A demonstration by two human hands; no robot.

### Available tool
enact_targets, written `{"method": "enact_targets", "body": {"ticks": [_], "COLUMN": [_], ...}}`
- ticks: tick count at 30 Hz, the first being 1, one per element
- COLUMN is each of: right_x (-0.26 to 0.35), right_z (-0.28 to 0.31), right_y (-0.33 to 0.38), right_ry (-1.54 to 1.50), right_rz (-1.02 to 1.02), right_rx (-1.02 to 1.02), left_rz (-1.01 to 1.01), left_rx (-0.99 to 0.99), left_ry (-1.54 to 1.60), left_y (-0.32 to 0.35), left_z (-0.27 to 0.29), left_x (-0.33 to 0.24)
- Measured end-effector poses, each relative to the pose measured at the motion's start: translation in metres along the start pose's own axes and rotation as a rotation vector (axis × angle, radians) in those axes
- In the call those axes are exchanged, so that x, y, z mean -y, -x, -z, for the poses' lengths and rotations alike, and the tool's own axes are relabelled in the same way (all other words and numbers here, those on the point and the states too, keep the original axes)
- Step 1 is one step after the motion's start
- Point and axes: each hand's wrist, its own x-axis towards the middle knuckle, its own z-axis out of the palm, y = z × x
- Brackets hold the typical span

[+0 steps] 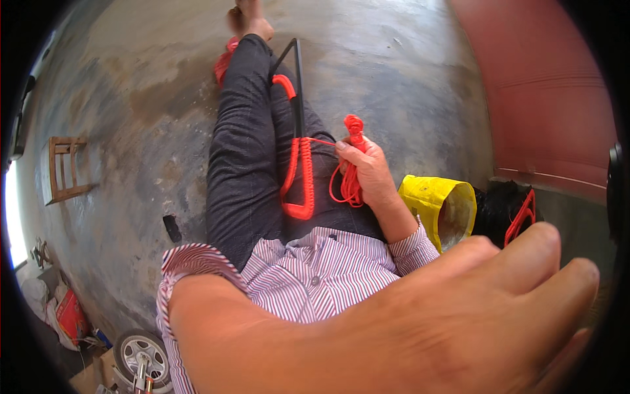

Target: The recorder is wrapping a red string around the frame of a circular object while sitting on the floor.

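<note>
The red cord (352, 172) sat in the middle of the frame, a loose hank of it bunched in my right hand (375, 176). My grip was clamped round it, with the thumb pressed against the strands and a knotted tuft standing up above my knuckles. From the hank a single strand ran left, fairly taut, to the tight coil (306, 176) wound along the black rod (298, 85) that lay lengthwise on my lap, pointing towards the top of the frame. I judged this to be the winding step, with part of the rod covered and its upper length bare. The next turn would call for keeping that strand taut and laying it snug against the last loop, with the rod held from rolling. My left hand (459, 315) was raised close to the camera and filled the lower right of the frame, well away from the cord. I could not tell whether its grip was apart or together, and nothing showed in it. At centre right, beside my right forearm, a yellow bag (430, 197) stood open on the concrete floor (144, 98). A small wooden frame (62, 167) lay at the left, and a wheel (141, 354) at the lower left.
</note>
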Motion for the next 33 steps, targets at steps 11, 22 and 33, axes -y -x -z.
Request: {"method": "enact_targets", "body": {"ticks": [11, 22, 33], "right_x": [-0.007, 0.002, 0.000], "right_z": [0.027, 0.026, 0.017], "right_y": [-0.001, 0.003, 0.019], "right_ry": [-0.040, -0.033, 0.084], "right_rz": [0.005, 0.016, 0.093], "right_rx": [-0.073, -0.086, -0.052], "left_rz": [-0.210, 0.514, 0.481], "left_rx": [0.751, 0.977, 1.089], "left_ry": [1.413, 1.545, 1.729], "left_y": [0.236, 0.292, 0.300], "left_z": [0.349, 0.242, 0.225], "left_x": [-0.092, -0.026, -0.010]}}
